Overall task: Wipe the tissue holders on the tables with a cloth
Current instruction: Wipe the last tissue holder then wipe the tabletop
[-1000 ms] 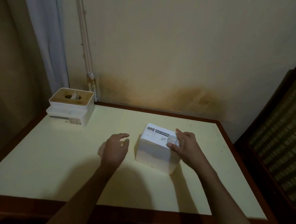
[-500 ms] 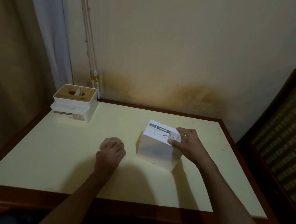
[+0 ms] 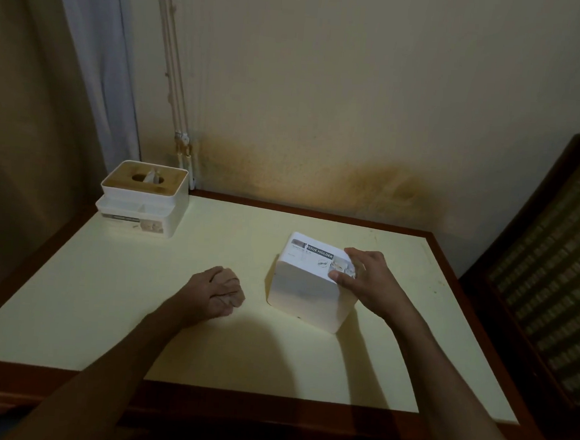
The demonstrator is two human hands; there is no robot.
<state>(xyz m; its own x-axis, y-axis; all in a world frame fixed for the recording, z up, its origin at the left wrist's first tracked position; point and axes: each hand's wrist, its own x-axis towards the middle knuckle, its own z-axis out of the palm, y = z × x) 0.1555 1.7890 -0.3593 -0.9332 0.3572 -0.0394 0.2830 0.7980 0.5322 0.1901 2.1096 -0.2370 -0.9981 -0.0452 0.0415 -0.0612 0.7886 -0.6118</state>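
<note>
- Curtain point(image 3: 96, 69), pale and long, hung at the far left.
- White tissue holder with a wooden lid point(image 3: 144, 197) sat in the cream wood-edged table's point(image 3: 105, 292) back left corner.
- Left hand point(image 3: 216, 295) rested balled on the tabletop; any cloth inside was hidden.
- Right hand point(image 3: 368, 282) gripped the white labelled tissue holder point(image 3: 306, 284) at its right top edge.

The left hand point(image 3: 217, 292), open a second ago, has curled into a fist on the worktop point(image 3: 105, 292); a pale cloth it lay over is hidden.
</note>
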